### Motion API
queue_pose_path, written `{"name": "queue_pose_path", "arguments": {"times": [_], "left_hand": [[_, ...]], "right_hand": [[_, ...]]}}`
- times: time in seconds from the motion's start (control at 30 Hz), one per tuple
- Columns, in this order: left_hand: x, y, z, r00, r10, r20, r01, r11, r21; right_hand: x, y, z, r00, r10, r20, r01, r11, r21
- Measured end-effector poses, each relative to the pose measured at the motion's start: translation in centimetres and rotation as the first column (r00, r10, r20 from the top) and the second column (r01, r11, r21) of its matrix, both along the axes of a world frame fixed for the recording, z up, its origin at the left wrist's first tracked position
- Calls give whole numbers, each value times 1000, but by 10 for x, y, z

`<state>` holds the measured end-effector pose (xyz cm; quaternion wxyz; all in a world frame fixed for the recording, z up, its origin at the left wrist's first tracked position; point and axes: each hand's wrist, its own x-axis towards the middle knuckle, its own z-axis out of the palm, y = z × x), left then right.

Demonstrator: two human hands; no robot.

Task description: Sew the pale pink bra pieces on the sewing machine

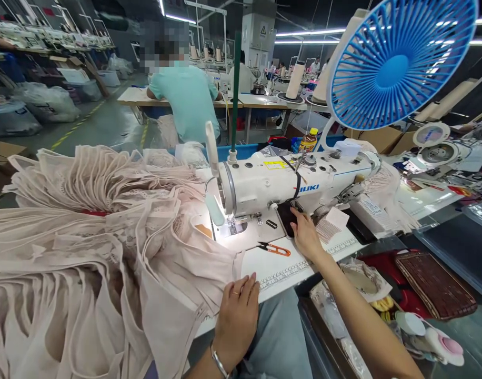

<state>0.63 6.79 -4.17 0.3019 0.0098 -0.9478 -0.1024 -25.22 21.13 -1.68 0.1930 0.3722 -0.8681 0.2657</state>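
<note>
My left hand (239, 316) rests flat at the table's front edge, beside a draped beige garment (197, 263); its fingers are stretched out and hold nothing. Under the arm of a white sewing machine (260, 184), my right hand (305, 234) reaches in with fingers extended. Its index finger touches a flat black rectangle (285, 218) that looks like a phone. Orange-handled thread snips (274, 248) lie just left of this hand, and a black razor blade (271, 224) sits on the machine bed. Light falls on the needle area (233, 226).
Large piles of beige garments (79, 179) cover the left side. A blue fan (394, 71) stands at upper right. Beige cards (333, 223) and a white box (369, 210) lie right of the machine. Below the table is an open bin (328, 337). A person (186, 100) sits ahead.
</note>
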Motion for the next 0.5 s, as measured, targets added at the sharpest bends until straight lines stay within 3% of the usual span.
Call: {"name": "queue_pose_path", "arguments": {"times": [0.13, 0.27, 0.4, 0.5], "left_hand": [[0, -2, -1, 999, -24, 44, 20, 996, 84], [4, -9, 10, 994, -89, 68, 77, 984, 159], [20, -15, 28, 988, -135, 72, 123, 982, 144], [34, -24, 35, 995, -86, 51, 80, 991, 109]], "right_hand": [[2, -3, -3, 996, -84, 6, 84, 991, -106], [11, 4, -2, 981, -193, 26, 194, 951, -241], [15, 5, -2, 963, -263, 59, 267, 901, -342], [14, 3, -1, 963, -251, 96, 268, 881, -389]]}}
